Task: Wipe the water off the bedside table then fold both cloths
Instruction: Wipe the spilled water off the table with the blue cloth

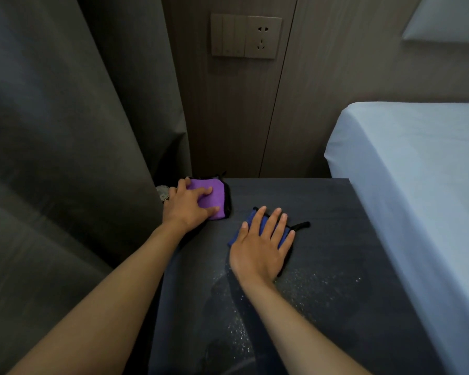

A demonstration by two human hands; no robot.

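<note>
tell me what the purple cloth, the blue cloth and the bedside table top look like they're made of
Purple cloth: soft napped fabric, probably microfibre, matte with a black edge binding.
Blue cloth: seemingly the same fabric, also black-edged, with a black loop at one corner.
Bedside table: a hard, smooth, dark top, maybe laminate or painted wood; water droplets sit beaded on it rather than soaking in.

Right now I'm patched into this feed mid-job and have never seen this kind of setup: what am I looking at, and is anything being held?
One picture, from a camera worn on the person's head, looking down at two bare hands; no machine. The left hand presses on a folded purple cloth at the far left of the dark bedside table. The right hand lies flat, fingers spread, on a blue cloth. Nothing is lifted. Water droplets glisten on the near part of the table. A bed is right, a curtain left.
</note>
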